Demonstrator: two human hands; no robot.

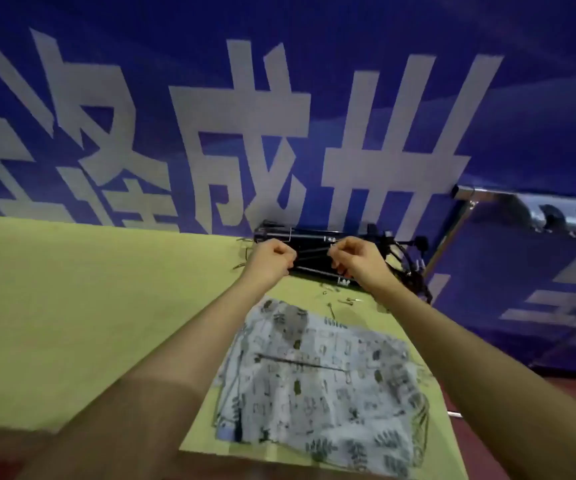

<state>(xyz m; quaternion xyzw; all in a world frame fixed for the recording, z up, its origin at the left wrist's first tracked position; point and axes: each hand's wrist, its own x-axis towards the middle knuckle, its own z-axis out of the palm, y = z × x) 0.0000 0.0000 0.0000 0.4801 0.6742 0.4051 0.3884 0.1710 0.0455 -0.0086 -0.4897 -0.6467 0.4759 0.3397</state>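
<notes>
Yellow-green counter (71,306), far edge against a blue banner (245,133) with white characters. Left hand (272,259): fingers curled into a closed grip round the left end of a thin dark rod (312,253). The rod is held level between both hands, just above the counter's far edge and in front of a black frame (314,233); holding it at both ends probably keeps so slender a part straight while it is lined up with the frame. It appears straight, uniform and matt, with no visible fittings. Right hand (357,263): narrow grip, fingertips pinching the rod's right end. Below the hands, a patterned sheet (314,410) carries a second rod (300,362), presumably laid out for later use. Small metal pins (347,301) lie loose beside it. Farther right, a cable bundle (411,271) hangs off the frame.
</notes>
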